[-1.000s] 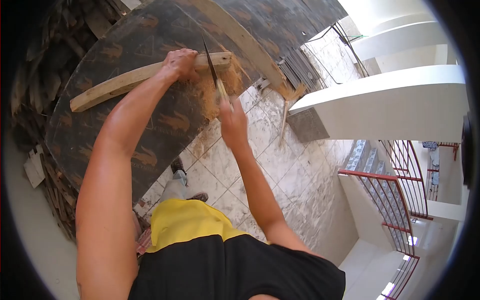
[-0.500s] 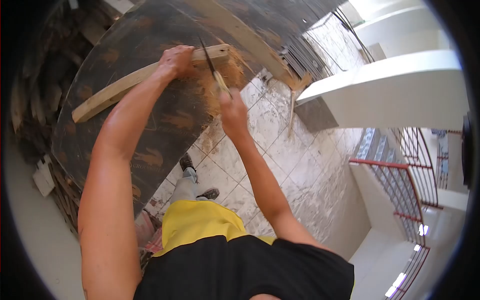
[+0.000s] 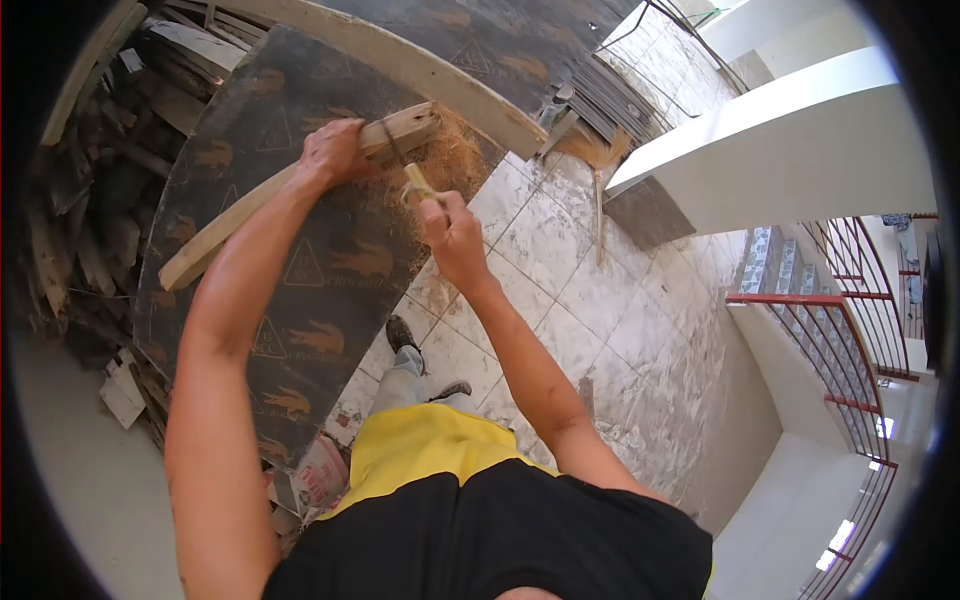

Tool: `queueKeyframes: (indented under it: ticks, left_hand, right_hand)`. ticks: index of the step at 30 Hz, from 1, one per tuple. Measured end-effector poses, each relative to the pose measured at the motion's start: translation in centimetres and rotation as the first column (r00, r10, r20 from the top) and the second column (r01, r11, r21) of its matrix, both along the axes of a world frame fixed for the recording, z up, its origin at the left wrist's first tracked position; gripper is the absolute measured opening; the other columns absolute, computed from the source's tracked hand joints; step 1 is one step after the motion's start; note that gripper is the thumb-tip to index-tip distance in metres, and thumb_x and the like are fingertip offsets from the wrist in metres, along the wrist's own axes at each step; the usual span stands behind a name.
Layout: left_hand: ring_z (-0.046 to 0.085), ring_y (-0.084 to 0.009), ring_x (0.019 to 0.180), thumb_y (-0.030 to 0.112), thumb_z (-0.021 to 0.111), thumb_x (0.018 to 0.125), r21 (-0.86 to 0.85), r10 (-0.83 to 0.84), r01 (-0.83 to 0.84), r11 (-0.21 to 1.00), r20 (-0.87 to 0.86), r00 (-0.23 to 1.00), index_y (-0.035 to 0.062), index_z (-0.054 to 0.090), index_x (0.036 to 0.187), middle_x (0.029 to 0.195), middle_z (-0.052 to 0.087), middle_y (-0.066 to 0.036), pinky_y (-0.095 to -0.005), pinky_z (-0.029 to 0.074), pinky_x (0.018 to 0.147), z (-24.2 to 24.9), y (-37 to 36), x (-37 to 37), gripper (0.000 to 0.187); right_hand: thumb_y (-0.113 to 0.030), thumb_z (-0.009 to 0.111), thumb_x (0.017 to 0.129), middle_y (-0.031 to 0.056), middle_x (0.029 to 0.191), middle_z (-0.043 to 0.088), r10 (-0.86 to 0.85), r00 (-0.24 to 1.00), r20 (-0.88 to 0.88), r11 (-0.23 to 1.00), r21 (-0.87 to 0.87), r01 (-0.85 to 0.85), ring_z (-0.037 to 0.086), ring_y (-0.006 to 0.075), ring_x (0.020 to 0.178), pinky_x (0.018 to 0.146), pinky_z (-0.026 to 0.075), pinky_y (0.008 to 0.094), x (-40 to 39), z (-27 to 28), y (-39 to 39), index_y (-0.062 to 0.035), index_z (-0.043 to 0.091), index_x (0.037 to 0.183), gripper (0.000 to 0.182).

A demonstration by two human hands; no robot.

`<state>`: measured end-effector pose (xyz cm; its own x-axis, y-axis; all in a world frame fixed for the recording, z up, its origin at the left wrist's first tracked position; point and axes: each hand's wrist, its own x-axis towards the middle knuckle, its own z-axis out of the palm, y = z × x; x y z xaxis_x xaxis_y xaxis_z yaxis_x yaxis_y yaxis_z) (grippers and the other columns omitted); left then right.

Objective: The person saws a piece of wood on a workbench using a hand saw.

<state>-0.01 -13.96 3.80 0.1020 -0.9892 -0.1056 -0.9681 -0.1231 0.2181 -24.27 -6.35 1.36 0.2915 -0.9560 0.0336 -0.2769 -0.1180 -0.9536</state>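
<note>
The head-worn camera looks forward and down past a black-and-yellow fabric shirt (image 3: 480, 515) toward a long, pale wooden beam (image 3: 232, 220) nearby.

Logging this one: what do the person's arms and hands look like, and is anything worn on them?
The left hand and right hand are bare, ungloved, with nothing visible worn on them. The right arm emerges from a short black sleeve; the left arm is bare as far as it shows. The shirt is black with a yellow lower part.

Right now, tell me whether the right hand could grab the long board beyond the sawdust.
Probably not while the right hand grips the saw, though the way to the long board looks free at its nearer end.
</note>
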Motion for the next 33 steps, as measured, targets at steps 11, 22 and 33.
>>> queueKeyframes:
  ticks: [11,22,33]
  left_hand:
    - [0.064,-0.0337,0.119,0.038,0.082,0.067,0.036,0.212,-0.213,0.976,0.021,0.977,0.0082,0.066,0.123,0.127,0.067,-0.015,-0.0433,0.053,0.098,0.0,1.7,0.9,0.065]
    - [0.064,-0.0352,0.117,0.040,0.086,0.063,-0.058,0.226,-0.225,0.973,0.014,0.974,0.0098,0.066,0.123,0.127,0.067,-0.019,-0.0455,0.053,0.097,-1.3,2.0,0.8,0.070]
    - [0.065,-0.0349,0.114,0.040,0.083,0.067,-0.054,0.134,-0.133,0.990,0.006,0.991,0.0085,0.066,0.119,0.121,0.069,-0.015,-0.0458,0.053,0.096,-0.2,2.4,1.7,0.063]
  right_hand:
    - [-0.033,0.057,0.102,0.0249,0.077,0.066,0.178,0.981,-0.083,0.977,0.137,-0.166,0.068,0.0434,0.078,0.070,0.052,0.0459,-5.8,4.3,4.3,-0.0033,0.058,0.117,0.033]
    - [-0.035,0.052,0.102,0.0299,0.084,0.066,0.126,0.983,-0.137,0.983,-0.114,-0.142,0.064,0.0518,0.083,0.072,0.050,0.0549,1.5,0.3,-1.6,-0.0021,0.057,0.109,0.034]
    - [-0.036,0.053,0.103,0.0164,0.068,0.062,0.132,0.979,-0.156,0.988,-0.064,-0.143,0.064,0.0318,0.065,0.063,0.049,0.0444,0.9,0.1,-2.5,-0.0044,0.062,0.110,0.033]
